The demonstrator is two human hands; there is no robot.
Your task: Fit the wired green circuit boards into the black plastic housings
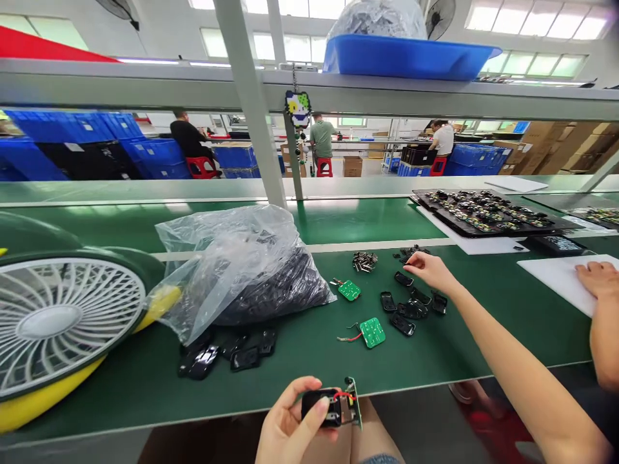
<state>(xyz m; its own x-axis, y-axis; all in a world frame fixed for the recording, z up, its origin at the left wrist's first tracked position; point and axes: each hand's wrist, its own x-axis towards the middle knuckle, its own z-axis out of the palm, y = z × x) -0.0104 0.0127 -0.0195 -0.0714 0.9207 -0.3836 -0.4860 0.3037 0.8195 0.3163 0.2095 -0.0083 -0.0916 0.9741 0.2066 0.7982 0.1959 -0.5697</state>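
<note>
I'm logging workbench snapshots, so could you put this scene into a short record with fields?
Left hand: holds a black casing, with a wired circuit board at its right end
Right hand: at a pile of small black parts; whether it grips one is unclear
Loose boards: two green boards with wires, on the green bench
Bag: clear plastic bag of dark parts
Far left: fan
Right edge: co-worker's hand on a white sheet
</note>
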